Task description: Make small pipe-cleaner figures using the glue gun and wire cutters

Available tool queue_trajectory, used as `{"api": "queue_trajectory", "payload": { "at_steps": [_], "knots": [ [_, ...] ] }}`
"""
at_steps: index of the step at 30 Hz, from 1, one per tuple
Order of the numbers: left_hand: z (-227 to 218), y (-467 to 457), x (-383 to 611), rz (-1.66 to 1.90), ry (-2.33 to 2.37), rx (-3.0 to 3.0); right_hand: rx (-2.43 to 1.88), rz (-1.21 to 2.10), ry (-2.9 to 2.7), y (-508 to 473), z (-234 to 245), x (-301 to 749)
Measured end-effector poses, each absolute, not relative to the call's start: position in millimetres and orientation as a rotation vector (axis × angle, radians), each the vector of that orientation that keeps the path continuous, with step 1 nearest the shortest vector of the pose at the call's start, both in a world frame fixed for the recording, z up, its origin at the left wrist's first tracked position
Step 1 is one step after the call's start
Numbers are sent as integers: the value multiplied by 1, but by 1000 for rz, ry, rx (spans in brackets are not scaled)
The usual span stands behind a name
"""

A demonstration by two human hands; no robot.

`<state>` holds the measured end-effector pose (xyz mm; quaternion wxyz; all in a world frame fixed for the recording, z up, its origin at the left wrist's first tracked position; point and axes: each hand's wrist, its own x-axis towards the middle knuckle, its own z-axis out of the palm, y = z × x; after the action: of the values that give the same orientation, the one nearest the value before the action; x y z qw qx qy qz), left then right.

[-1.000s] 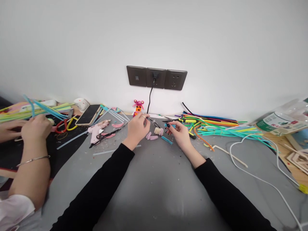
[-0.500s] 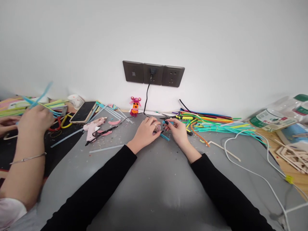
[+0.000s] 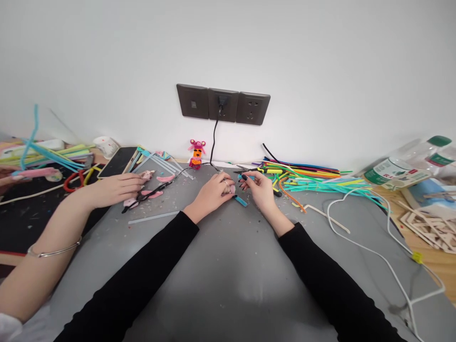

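My left hand (image 3: 213, 194), with a ring on one finger, is closed low over the grey mat. From under its fingertips sticks a short blue fuzzy pipe cleaner piece (image 3: 241, 201). A small pale pinkish bit shows beside that thumb, too small to name. My right hand (image 3: 261, 191), dark-nailed, pinches a small blue pipe cleaner piece (image 3: 251, 177) just to the right of my left hand. The fingers hide most of both pieces. Behind my left hand a pink and orange pipe cleaner figure (image 3: 196, 154) stands against the wall.
At left, a co-worker's hand (image 3: 119, 189) covers a pink glue gun (image 3: 147, 175). Glue sticks (image 3: 153, 218), a phone (image 3: 116, 162) and red-handled scissors (image 3: 74, 181) lie nearby. Rightward are bundled pipe cleaners (image 3: 320, 184), a white cable (image 3: 370, 254) and plastic bottles (image 3: 395, 171).
The co-worker's arm has swung right, and that hand has come down onto the glue gun. My hands stay nearly in place, while the whole view has shifted slightly.
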<state>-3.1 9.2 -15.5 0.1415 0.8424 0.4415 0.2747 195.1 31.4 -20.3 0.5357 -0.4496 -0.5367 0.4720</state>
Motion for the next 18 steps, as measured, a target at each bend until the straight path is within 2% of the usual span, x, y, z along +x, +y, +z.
{"api": "queue_trajectory", "payload": {
  "at_steps": [8,14,18],
  "knots": [
    [-10,11,-6,875,1399,2241,-1012,1146,-1275,30,-17,195],
    [-9,8,-4,906,1393,2339,-1004,1180,-1308,30,-17,194],
    [-1,8,-11,1218,1621,2314,-1062,1161,-1286,31,-18,194]
  ]
}}
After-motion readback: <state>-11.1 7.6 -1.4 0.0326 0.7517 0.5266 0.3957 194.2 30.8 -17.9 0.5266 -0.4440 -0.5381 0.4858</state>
